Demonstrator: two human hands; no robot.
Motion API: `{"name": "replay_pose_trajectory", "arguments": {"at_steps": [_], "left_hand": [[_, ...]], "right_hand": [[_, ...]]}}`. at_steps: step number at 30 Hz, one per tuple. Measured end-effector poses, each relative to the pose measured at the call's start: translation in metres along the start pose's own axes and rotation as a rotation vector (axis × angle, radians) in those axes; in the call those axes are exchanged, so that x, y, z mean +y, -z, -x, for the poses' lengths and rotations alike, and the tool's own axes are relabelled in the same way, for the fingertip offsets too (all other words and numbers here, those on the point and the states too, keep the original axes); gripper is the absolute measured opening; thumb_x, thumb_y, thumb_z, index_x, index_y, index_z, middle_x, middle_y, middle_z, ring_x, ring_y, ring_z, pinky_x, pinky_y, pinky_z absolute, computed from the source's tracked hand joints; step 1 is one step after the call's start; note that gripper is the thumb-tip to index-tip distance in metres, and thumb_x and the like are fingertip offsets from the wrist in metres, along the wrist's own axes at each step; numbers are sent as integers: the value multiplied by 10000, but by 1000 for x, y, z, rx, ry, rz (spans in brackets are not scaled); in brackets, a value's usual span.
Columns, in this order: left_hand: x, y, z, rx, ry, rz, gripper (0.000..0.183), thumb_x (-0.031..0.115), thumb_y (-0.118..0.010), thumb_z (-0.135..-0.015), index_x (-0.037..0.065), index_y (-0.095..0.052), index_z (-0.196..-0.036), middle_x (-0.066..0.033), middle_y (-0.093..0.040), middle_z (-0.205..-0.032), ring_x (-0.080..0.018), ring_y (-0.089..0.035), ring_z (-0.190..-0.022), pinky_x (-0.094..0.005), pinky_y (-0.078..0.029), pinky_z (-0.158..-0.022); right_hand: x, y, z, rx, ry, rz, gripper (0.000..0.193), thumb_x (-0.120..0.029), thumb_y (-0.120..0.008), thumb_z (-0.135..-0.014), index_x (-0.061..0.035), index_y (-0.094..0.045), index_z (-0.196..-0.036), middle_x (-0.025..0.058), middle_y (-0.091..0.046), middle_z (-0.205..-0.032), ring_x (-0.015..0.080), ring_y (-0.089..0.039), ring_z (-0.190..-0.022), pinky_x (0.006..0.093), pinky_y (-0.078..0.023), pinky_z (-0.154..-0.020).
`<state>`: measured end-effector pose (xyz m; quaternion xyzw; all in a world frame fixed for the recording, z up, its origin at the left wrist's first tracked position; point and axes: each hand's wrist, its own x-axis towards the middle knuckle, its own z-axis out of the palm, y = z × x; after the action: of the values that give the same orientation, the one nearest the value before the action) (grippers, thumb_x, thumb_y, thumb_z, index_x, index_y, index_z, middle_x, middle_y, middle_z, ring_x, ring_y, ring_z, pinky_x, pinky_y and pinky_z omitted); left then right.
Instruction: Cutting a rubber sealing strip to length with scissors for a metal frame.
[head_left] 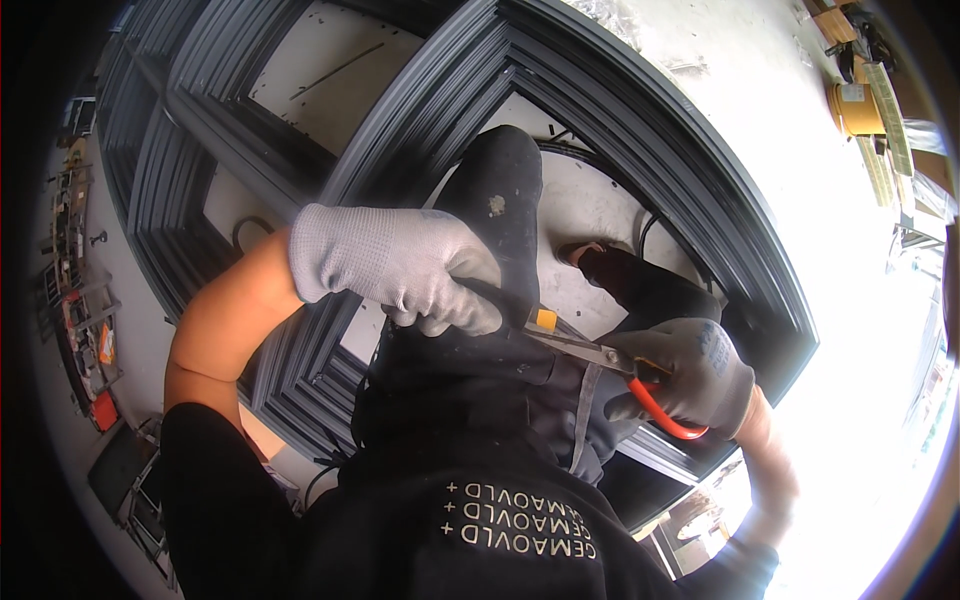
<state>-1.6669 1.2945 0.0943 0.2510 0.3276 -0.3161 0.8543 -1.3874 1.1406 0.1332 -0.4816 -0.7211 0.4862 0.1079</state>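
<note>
Gloved right hand (695, 375) gripping orange-handled scissors (610, 365), knit-gloved left hand (400, 265) pinching black rubber strip (495, 298)

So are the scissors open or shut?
Nearly shut. The blades of the scissors lie together around a dark strip held by the left hand; the right hand squeezes the orange handles.

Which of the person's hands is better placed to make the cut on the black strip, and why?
The right hand: it already grips the orange-handled scissors, blades at the black rubber strip that the left hand holds.
</note>
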Motion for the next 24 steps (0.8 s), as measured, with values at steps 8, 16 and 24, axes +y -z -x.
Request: {"name": "replay_pose_trajectory", "arguments": {"at_steps": [8, 16, 24], "left_hand": [[-5, 3, 0, -1, -48, 110, 237, 84, -699, -821, -68, -611, -980, -14, -601, -746, -24, -498, -561, -124, -448, -492], [10, -10, 8, 78, 0, -149, 256, 84, -696, -824, -43, -621, -1033, -23, -602, -721, -30, -515, -579, -141, -466, -503], [-1, -16, -1, 214, -378, 103, 222, 148, -676, -855, -7, -620, -1004, 4, -591, -727, -43, -510, -564, -155, -403, -465]], "right_hand": [[6, 0, 1, 16, 74, 27, 396, -363, -799, -694, -48, -664, -892, 49, -600, -601, 174, -602, -526, 274, -470, -486], [6, -3, 0, -12, 107, -12, 456, -229, -843, -628, 56, -644, -924, 119, -628, -663, 248, -626, -560, 304, -499, -534], [5, -42, 9, 125, -321, -381, 250, -134, -741, -755, -5, -615, -929, 39, -556, -587, 130, -525, -503, 276, -429, -498]]}}
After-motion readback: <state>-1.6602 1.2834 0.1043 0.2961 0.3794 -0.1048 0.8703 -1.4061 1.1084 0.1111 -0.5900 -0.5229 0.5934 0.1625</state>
